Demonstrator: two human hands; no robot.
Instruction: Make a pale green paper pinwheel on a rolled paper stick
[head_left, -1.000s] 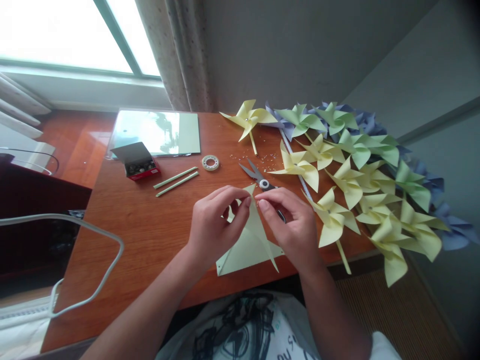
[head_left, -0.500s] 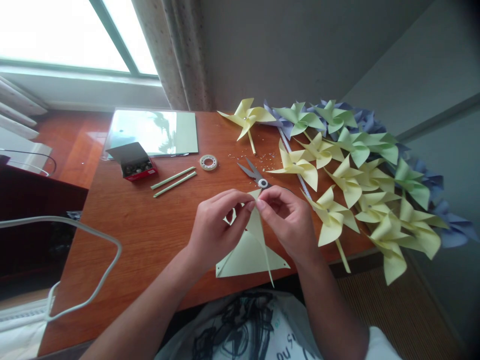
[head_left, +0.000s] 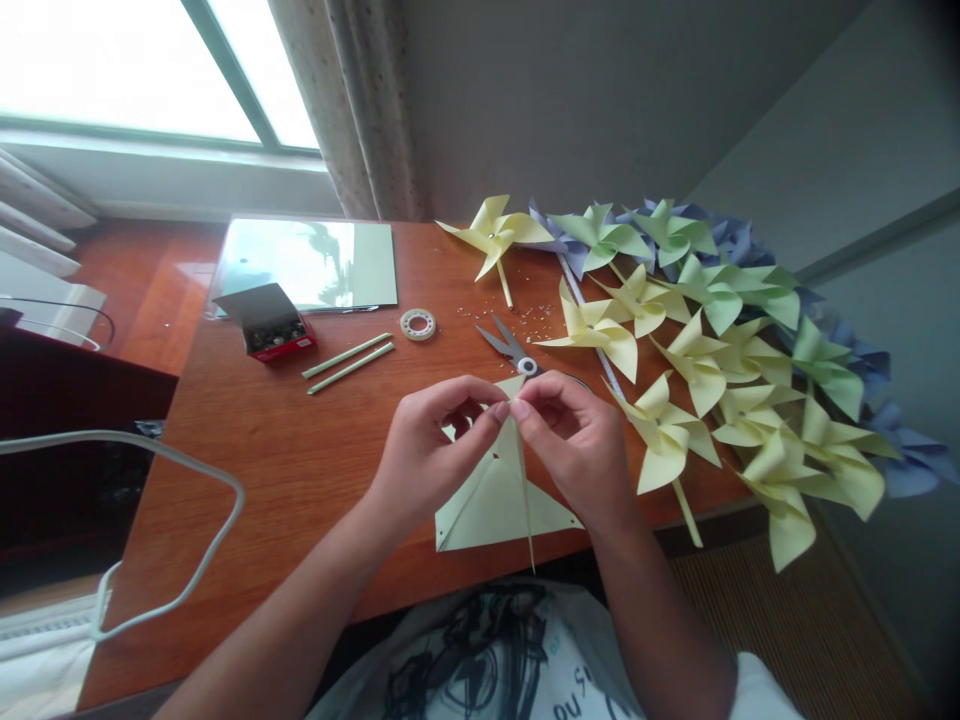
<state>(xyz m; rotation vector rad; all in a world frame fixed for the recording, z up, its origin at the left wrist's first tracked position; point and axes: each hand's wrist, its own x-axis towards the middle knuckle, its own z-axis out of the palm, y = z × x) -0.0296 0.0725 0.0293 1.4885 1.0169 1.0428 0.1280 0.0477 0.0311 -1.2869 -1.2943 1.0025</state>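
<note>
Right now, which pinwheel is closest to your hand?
The yellow pinwheel just beside the right hand, at the table's front edge. The other pinwheels lie farther back or farther right.

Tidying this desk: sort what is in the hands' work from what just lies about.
In hand: left hand and right hand pinch the yellow paper sheet.

Lying about: scissors, tape roll, two straws, small box, finished pinwheels.

Person, head-camera view: two bare forearms, no sleeves, watch or rings visible. Left hand [head_left: 424, 455] and right hand [head_left: 581, 450] uncovered. White T-shirt [head_left: 495, 650] with black scribbled graphic and lettering.
</note>
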